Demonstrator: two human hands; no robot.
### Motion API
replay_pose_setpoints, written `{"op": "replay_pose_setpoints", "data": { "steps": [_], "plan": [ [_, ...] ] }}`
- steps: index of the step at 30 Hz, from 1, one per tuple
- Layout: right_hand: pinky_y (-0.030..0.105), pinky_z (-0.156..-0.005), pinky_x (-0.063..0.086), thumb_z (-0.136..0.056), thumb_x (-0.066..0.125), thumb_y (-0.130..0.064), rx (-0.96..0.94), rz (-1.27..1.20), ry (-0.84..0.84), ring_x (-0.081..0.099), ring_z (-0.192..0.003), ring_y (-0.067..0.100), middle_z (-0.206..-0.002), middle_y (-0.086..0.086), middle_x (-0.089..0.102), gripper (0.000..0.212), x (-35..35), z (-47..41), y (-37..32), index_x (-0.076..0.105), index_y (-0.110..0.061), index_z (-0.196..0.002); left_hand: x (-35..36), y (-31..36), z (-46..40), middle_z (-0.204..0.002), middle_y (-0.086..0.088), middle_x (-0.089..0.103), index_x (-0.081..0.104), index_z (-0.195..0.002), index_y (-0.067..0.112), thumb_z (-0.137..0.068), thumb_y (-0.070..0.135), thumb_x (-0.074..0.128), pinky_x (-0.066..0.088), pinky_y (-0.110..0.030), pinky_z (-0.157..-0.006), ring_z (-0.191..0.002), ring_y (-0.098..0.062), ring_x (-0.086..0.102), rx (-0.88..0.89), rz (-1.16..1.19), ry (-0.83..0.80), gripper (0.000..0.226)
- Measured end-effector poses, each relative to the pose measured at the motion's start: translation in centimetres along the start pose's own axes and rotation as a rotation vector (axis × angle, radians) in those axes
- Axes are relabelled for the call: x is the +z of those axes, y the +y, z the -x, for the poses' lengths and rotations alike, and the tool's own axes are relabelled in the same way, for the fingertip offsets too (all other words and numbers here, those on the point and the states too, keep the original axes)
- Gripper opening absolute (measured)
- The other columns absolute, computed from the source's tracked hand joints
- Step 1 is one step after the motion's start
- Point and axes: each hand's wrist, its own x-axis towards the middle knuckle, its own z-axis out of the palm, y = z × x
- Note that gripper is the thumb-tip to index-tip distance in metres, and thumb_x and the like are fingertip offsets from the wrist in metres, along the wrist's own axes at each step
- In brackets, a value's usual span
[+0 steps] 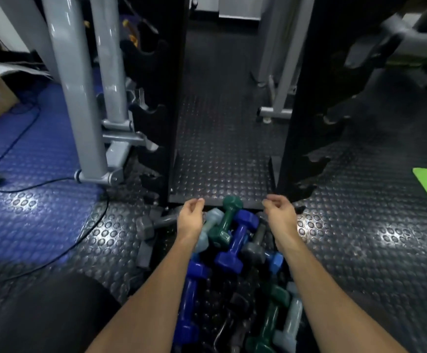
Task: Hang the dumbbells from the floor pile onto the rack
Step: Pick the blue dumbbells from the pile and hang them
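Both forearms reach forward over the dumbbell pile [235, 250]. The left hand [190, 217] and right hand [280, 214] hover loosely curled, holding nothing. The black rack [299, 98] stands just beyond the fingertips.

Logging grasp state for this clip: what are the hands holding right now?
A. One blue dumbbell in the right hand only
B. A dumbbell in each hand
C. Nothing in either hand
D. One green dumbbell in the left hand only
C: the left hand and right hand hover loosely curled and empty above the dumbbell pile, gripping none.
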Motion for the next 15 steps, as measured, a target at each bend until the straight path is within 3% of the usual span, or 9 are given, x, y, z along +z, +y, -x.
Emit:
{"op": "replay_pose_setpoints", "data": {
  "steps": [2, 6, 10, 13, 15],
  "plan": [
    [0.041, -0.094, 0.056, -0.093, 0.066, -0.024, 0.061, 0.085, -0.104, 0.069, -0.096, 0.019, -0.101, -0.004, 0.070, 0.009, 1.5, -0.3, 1.9, 0.067, -0.025, -0.103, -0.8, -2.7, -0.7, -0.105, -0.004, 0.069, 0.067, -0.117, 0.010, -0.103, 0.026, 0.057, 0.048, -0.024, -0.081, -0.090, -0.015, 0.061, -0.059, -0.062, 0.076, 0.024],
    [0.043, -0.094, 0.056, -0.087, 0.070, -0.024, 0.098, 0.257, -0.265, 0.069, -0.092, 0.025, -0.099, 0.006, 0.076, 0.005, 4.7, -1.3, 5.1, 0.071, -0.021, -0.085, -2.6, -7.5, -2.1, -0.117, -0.013, 0.070, 0.070, -0.119, 0.009, -0.100, 0.023, 0.055, 0.050, -0.037, -0.090, -0.107, -0.032, 0.064, -0.238, -0.176, 0.260, 0.027],
    [0.031, -0.092, 0.052, -0.089, 0.070, -0.027, 0.003, 0.452, -0.330, 0.069, -0.099, 0.017, -0.100, -0.003, 0.076, 0.010, 7.4, -1.0, 6.9, 0.074, -0.023, -0.098, -3.9, -11.6, -3.3, -0.108, -0.013, 0.070, 0.070, -0.116, 0.009, -0.096, 0.017, 0.057, 0.053, -0.036, -0.088, -0.098, -0.031, 0.065, -0.365, -0.193, 0.251, 0.025],
    [0.031, -0.092, 0.052, -0.088, 0.072, -0.031, -0.164, 0.596, -0.412, 0.068, -0.099, 0.017, -0.107, -0.002, 0.073, 0.021, 9.5, -0.4, 7.4, 0.075, -0.025, -0.108, -4.1, -14.0, -3.8, -0.093, -0.007, 0.067, 0.070, -0.110, 0.010, -0.095, 0.015, 0.053, 0.047, -0.031, -0.074, -0.079, -0.021, 0.060, -0.433, -0.087, 0.218, 0.023],
    [0.034, -0.095, 0.051, -0.088, 0.073, -0.035, -0.303, 0.699, -0.481, 0.066, -0.105, 0.021, -0.114, 0.000, 0.069, 0.027, 11.1, 0.0, 7.5, 0.073, -0.023, -0.113, -3.9, -15.0, -4.2, -0.096, -0.011, 0.070, 0.073, -0.109, 0.009, -0.095, 0.016, 0.054, 0.049, -0.032, -0.075, -0.083, -0.027, 0.062, -0.453, -0.056, 0.211, 0.025]
  ]
}}
